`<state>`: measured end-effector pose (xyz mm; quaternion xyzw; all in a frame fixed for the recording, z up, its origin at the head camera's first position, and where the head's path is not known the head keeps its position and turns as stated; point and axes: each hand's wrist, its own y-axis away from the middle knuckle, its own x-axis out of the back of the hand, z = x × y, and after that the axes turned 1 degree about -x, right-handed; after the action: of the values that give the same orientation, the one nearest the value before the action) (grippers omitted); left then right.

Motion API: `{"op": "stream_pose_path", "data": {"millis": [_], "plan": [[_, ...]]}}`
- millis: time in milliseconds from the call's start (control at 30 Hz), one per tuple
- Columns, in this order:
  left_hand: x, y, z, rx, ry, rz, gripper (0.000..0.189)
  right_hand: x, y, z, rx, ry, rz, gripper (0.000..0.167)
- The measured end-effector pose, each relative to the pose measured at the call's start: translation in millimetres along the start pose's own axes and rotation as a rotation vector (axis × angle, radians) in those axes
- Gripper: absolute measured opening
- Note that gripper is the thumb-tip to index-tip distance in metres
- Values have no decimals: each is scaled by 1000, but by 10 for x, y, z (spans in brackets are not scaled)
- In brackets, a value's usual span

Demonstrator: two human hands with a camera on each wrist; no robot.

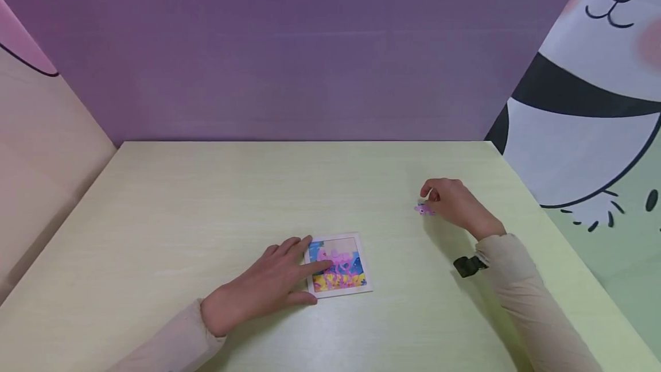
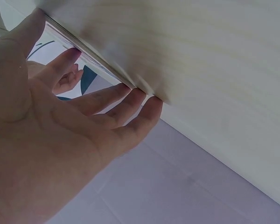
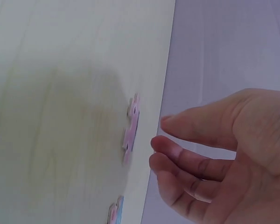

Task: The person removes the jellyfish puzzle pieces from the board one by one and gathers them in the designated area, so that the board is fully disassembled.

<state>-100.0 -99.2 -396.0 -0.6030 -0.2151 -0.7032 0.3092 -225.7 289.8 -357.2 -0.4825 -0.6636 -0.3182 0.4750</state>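
Observation:
A square jigsaw puzzle [image 1: 365, 268] with a white frame lies on the table, its picture pink, blue and yellow with a pale bare strip at the top. My left hand [image 1: 263, 283] rests at its left side; the index finger reaches over the picture, the thumb and other fingers along the frame's edge. Off to the right, my right hand [image 1: 454, 202] hovers over a loose pink puzzle piece [image 1: 423, 209]. In the right wrist view, that pink piece [image 3: 132, 128] lies flat below loosely bent fingers [image 3: 186, 168], with nothing between them and the thumb.
A second puzzle piece [image 3: 115, 212], pink and blue, lies near the first in the right wrist view. Behind the pale wooden table [image 1: 206, 200] stands a purple wall [image 1: 310, 50]. A panda picture [image 1: 583, 131] covers the right wall. A black strap buckle [image 1: 469, 266] hangs at the right wrist.

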Motion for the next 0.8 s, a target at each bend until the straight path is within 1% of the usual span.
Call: {"op": "stream_pose_path", "data": {"millis": [167, 300, 400, 633, 800], "plan": [[-25, 7, 25, 7, 7, -5, 61, -29, 16, -87, 27, -4, 33, 15], [-26, 19, 42, 17, 10, -11, 62, -72, 32, -187, 53, -55, 44, 17], [-9, 26, 34, 13, 16, -6, 61, -90, 39, -283, 64, -86, 51, 20], [-21, 29, 20, 18, 28, -20, 62, -155, 51, -472, 91, -58, 55, 29], [-15, 26, 22, 17, 38, -10, 61, -216, 48, -645, 122, -57, 49, 28]]}}
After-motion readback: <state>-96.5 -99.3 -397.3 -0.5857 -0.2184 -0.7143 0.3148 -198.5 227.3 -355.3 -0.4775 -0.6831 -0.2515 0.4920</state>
